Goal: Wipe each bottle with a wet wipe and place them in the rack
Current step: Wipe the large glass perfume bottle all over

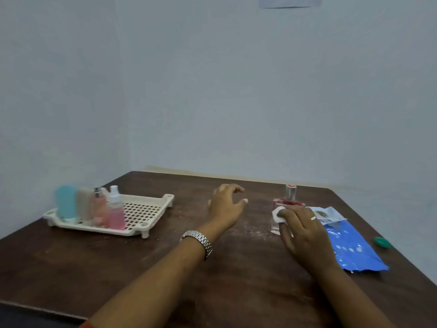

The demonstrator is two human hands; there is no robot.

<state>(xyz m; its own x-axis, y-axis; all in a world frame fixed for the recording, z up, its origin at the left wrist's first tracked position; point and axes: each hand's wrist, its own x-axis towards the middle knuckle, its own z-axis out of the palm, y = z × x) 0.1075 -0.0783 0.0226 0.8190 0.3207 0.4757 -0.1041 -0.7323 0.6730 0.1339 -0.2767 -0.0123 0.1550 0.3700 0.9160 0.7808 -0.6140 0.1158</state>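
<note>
Bottle (289, 200) touches wipe (279, 215) held in right hand (305, 233); left hand (225, 205) hovers apart

Rack (151, 210) left on table (236, 280); bottle (287, 204) right, packet (352, 247) beside.

We see a dark brown wooden surface (236, 268), scuffed with pale marks. At its left stands a cream rack (132, 232). Toward the right a clear glass bottle (290, 194) stands upright, a blue packet (354, 252) lies flat just beside it, and a small green cap (382, 242) lies near the packet's right edge.
</note>
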